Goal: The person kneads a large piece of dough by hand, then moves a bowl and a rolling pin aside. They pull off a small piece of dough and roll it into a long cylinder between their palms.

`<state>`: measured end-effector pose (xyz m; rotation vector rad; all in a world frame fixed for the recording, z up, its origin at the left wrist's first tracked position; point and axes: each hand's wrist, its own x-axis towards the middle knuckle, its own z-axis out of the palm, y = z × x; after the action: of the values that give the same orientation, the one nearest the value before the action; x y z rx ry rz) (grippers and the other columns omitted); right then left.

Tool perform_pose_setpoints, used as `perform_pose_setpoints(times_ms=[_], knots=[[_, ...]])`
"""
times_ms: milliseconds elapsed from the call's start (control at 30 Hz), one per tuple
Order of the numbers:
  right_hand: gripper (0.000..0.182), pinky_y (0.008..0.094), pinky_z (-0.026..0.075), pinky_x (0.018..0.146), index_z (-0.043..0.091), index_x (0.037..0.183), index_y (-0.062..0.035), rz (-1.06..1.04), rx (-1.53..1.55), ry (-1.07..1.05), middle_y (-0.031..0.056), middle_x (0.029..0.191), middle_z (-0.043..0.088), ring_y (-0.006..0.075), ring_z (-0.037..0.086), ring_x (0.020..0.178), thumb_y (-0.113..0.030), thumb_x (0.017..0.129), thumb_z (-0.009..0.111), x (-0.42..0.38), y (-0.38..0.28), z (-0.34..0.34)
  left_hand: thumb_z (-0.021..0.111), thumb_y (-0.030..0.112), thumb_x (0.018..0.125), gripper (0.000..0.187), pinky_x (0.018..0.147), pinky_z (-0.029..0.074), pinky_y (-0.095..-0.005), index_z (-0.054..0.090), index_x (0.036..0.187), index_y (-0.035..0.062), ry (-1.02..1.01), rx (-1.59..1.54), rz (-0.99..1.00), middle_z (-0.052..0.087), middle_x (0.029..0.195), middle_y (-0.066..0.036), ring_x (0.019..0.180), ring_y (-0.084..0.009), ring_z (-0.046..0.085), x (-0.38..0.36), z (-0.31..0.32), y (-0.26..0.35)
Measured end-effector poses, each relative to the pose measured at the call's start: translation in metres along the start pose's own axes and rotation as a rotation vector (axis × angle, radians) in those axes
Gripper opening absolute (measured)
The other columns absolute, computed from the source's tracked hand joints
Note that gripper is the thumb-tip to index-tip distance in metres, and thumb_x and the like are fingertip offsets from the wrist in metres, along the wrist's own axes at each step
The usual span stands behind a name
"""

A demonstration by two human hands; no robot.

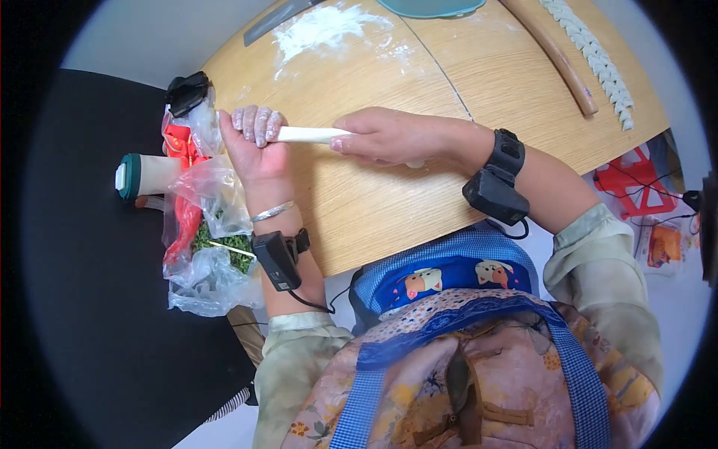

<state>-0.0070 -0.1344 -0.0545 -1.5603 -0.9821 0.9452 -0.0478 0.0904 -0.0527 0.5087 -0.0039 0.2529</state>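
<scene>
A smooth white dough rope (pixel 310 135) stretches between my two hands above the wooden table. My left hand (pixel 256 142), its fingers dusted with flour, is curled around the left end, palm turned up. From the other side my right hand (pixel 385 136) grips the right end, with its back facing up. A small pale bit of dough (pixel 415 163) shows beneath the right hand. The ends of the rope are hidden inside the hands.
Loose flour (pixel 325 30) lies on the table (pixel 359 217), near a knife blade (pixel 277 22) and a teal container (pixel 434 7). A wooden rolling pin (pixel 553 60) and a row of overlapping dough pieces (pixel 594 60) lie right. Plastic bags (pixel 213 277) with greens crowd the left edge.
</scene>
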Motion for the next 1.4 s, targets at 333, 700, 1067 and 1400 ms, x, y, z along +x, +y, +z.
perform_pose_setpoints(times_ms=[333,700,1067,1400], knots=[[0.038,0.037,0.046,0.069,0.058,0.097,0.0039,-0.127,-0.209,0.039,0.0166,0.079,0.06,0.0232,0.056,0.072,-0.033,0.1,0.051,0.004,0.011,-0.002,0.04,0.032,0.103,0.051,0.041,0.025,-0.0269,0.033,0.055,0.0183,-0.137,0.08,0.001,0.024,0.044,0.005,0.037,-0.0096,0.022,0.003,-0.032,0.024],[0.031,0.0449,0.045,0.081,0.054,0.098,0.0048,-0.367,-0.287,0.305,0.025,0.097,0.061,0.0367,0.061,0.091,-0.025,0.098,0.047,0.015,0.021,0.002,0.046,0.041,0.101,0.04,0.102,0.041,-0.0424,0.055,0.112,0.0032,0.088,0.208,-0.226,0.061,0.101,-0.014,0.109,-0.026,0.055,-0.022,0.031,-0.081],[0.034,0.0369,0.041,0.049,0.052,0.087,0.0027,-0.143,-0.081,0.102,0.0077,0.06,0.052,0.0198,0.048,0.05,-0.028,0.101,0.047,0.01,0.024,0.007,0.036,0.032,0.107,0.045,0.042,0.029,-0.0245,0.042,0.066,0.014,0.059,-0.01,-0.092,0.03,0.049,0.004,0.039,-0.0081,0.025,-0.008,0.007,-0.034],[0.037,0.0302,0.039,0.054,0.054,0.087,-0.001,-0.016,0.021,0.02,-0.0001,0.067,0.047,0.0103,0.041,0.062,-0.035,0.101,0.049,-0.006,0.011,-0.002,0.037,0.034,0.105,0.05,0.04,0.024,-0.0262,0.036,0.057,0.0192,-0.045,0.059,0.024,0.028,0.045,0.004,0.036,-0.009,0.024,0.003,-0.028,0.021]])
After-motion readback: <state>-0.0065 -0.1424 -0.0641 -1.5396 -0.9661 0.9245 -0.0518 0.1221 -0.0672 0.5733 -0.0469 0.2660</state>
